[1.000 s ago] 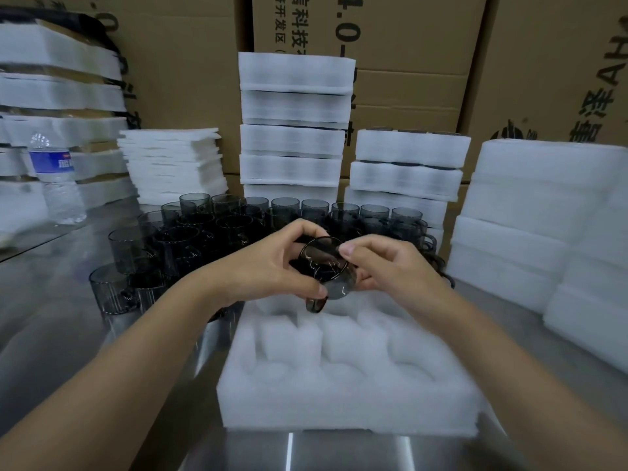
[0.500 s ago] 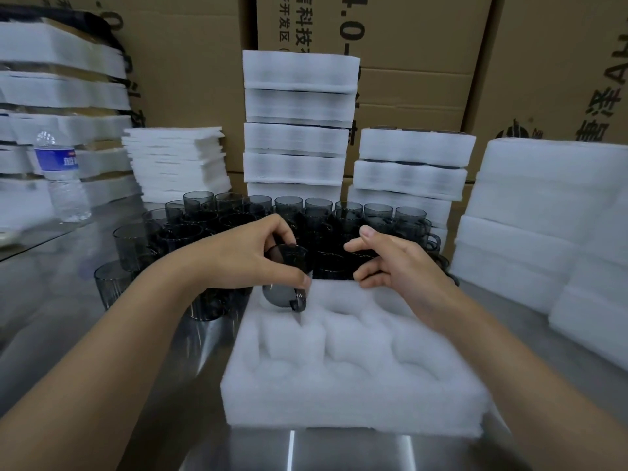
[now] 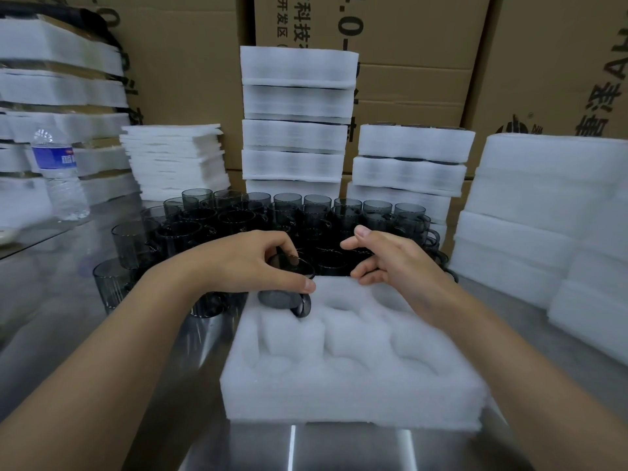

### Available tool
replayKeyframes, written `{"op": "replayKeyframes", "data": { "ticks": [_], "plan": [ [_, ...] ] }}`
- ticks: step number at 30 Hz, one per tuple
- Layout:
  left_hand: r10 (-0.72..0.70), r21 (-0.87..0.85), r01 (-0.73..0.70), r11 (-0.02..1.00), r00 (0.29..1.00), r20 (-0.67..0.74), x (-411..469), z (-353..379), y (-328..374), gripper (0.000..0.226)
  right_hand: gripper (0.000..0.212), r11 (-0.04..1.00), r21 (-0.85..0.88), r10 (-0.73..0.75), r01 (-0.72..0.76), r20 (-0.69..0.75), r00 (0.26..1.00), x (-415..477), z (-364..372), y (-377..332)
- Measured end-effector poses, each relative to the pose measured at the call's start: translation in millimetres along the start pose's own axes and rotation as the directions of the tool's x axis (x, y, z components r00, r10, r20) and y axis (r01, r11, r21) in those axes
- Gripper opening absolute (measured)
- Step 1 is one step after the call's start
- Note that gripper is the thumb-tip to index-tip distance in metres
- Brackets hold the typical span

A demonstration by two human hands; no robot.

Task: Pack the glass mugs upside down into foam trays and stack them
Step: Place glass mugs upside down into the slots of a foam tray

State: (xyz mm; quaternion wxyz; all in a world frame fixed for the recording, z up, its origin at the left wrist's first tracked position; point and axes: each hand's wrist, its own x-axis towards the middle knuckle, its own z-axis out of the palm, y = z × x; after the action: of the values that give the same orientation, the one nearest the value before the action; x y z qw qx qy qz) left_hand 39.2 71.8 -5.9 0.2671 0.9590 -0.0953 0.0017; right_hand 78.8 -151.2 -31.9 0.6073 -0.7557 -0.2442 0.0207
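Note:
A white foam tray [image 3: 353, 379] with round pockets lies in front of me on the steel table. My left hand [image 3: 251, 263] grips a dark smoked-glass mug [image 3: 289, 294] at the tray's far-left pocket, the mug tilted with its mouth turned down and its handle toward me. My right hand [image 3: 390, 260] hovers over the tray's far edge, fingers spread, holding nothing. Behind the tray stands a crowd of several upright dark glass mugs [image 3: 306, 215].
Stacks of packed foam trays [image 3: 295, 124] rise behind the mugs, with more foam [image 3: 543, 205] piled at the right and thin foam sheets [image 3: 173, 158] at the left. A water bottle [image 3: 61, 178] stands far left. Cardboard boxes [image 3: 407, 45] wall off the back.
Both hands held the mug a second ago. The right hand let go and drew back to the right, while the left hand carried the mug down to the tray's far-left pocket.

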Motion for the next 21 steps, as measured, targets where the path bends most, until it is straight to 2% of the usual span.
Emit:
{"op": "replayKeyframes", "data": {
  "ticks": [4, 7, 9, 13, 15, 17, 18, 21],
  "plan": [
    [-0.058, 0.000, 0.058, 0.998, 0.992, 0.111, -3.6, -6.3, -1.1, 0.071, 0.040, 1.000, -0.026, -0.012, 0.012, 0.023, 1.000, -0.8, -0.9, 0.6],
    [-0.075, 0.047, 0.069, 0.996, 0.988, 0.132, -6.4, -9.7, -0.5, 0.074, 0.028, 0.999, -0.030, -0.017, 0.018, 0.027, 1.000, -0.6, -0.6, 0.5],
    [-0.044, 0.101, 0.035, 0.994, 0.995, 0.095, -7.1, -9.0, 1.6, 0.071, 0.027, 0.999, -0.029, -0.015, 0.015, 0.020, 1.000, 0.1, -0.4, 1.2],
    [0.148, -0.058, -0.156, 0.986, 0.981, -0.122, -3.0, 3.9, 17.9, 0.060, 0.035, 1.000, -0.005, -0.012, 0.012, -0.013, 1.000, -0.6, 0.4, -0.7],
    [0.225, -0.018, -0.231, 0.973, 0.960, -0.167, 0.4, 15.8, 26.1, 0.055, 0.036, 1.000, 0.019, -0.014, 0.015, -0.056, 0.998, -0.2, 0.4, -1.5],
    [0.228, 0.151, -0.212, 0.966, 0.969, -0.098, 4.3, 28.7, 28.1, 0.052, 0.030, 1.000, 0.017, -0.011, 0.013, -0.089, 0.996, 0.3, 0.3, -1.1],
    [0.177, 0.238, -0.163, 0.958, 0.983, -0.038, 5.9, 33.8, 26.4, 0.056, 0.030, 1.000, 0.010, -0.008, 0.009, -0.095, 0.995, 0.5, 0.4, -0.8],
    [0.036, 0.320, -0.071, 0.945, 0.993, 0.114, 8.4, 40.5, 22.7, 0.063, 0.034, 1.000, 0.000, 0.006, -0.006, -0.091, 0.996, 0.1, 1.0, -1.2]
  ]
}}
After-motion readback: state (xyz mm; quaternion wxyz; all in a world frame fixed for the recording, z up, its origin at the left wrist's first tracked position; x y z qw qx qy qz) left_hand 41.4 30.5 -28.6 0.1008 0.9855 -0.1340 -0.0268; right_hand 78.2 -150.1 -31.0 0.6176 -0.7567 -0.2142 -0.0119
